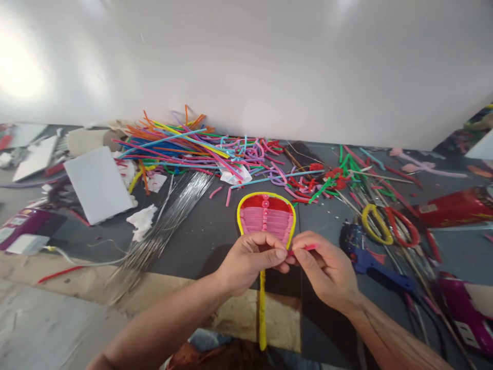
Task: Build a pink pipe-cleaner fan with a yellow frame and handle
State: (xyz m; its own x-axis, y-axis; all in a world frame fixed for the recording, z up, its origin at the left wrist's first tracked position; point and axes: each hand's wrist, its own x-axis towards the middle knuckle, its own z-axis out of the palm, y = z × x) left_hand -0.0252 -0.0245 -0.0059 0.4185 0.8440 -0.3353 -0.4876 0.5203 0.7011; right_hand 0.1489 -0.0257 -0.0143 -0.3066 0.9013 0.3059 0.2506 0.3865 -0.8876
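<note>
Both hands pinch one short pink-red pipe cleaner (308, 248) between thumbs and fingertips. My left hand (265, 253) is closed at its left end, and my right hand (321, 259) is closed around its other part. Just behind the fingers lies a fan-shaped piece (254, 218) made of pipe cleaners. It has a yellow outline, a red upper band, pink rows below, and a beaded-looking pink line down its middle. Its yellow handle (262, 313) runs toward me past the table's front edge. My left hand covers the lower part of the fan shape.
A heap of coloured pipe cleaners (173, 141) lies at the back, with metal wires (173, 210) before it. On the right are scissors (389, 226), a blue glue gun (377, 267) and a red can (456, 207). A white board (98, 185) rests on the left.
</note>
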